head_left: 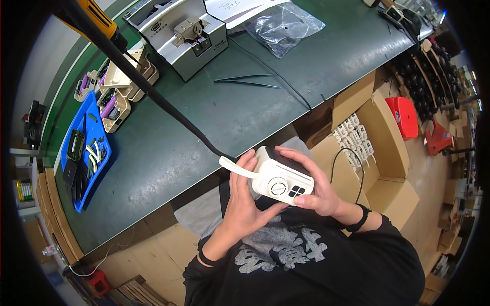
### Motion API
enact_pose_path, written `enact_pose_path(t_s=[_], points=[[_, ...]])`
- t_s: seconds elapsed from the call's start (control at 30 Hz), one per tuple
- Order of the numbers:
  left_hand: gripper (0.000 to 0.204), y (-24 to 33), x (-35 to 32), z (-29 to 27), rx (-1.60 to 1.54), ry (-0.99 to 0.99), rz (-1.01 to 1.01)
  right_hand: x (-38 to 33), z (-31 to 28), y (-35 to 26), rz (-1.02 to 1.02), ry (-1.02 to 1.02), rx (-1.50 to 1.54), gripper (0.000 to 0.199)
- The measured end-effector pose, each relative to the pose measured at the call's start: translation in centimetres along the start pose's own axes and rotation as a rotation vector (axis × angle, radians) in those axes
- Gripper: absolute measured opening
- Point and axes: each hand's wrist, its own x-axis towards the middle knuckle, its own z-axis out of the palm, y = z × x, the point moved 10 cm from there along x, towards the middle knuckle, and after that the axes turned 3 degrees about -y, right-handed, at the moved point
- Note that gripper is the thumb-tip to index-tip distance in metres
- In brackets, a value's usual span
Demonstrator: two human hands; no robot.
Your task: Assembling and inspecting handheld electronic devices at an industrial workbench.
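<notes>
Above my lap, past the table's front edge, both hands hold a cream-coloured boxy device [278, 184]. It has a round ring, a cluster of black squares and a dark side panel. A cream strap [238, 167] sticks out from its left end. My left hand [242, 201] is wrapped round that end, with the thumb under the lower edge. My right hand [319, 186] grips the other end, its thumb on the corner beside the black squares. The fingers behind the device are partly hidden.
On the green table [168, 148] lie tweezers [250, 80], a plastic bag [285, 26], a metal fixture [178, 38] and a blue tray [87, 148] of small parts. A black cable [153, 94] crosses overhead. At right, a carton [388, 153] holds several similar cream devices [354, 137].
</notes>
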Motion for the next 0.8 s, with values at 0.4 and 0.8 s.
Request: enact_pose_path(t_s=[0.4,0.8], points=[[0.109,-0.5,0.1,0.6,-0.063,-0.038,-0.015,-0.3,0.0,-2.3,-0.217,0.069,-0.383,0.082],[0.109,-0.6,-0.2,2.0,0.013,-0.217,0.003,-1.1,1.2,-5.2,-0.478,0.119,-0.688,0.089]])
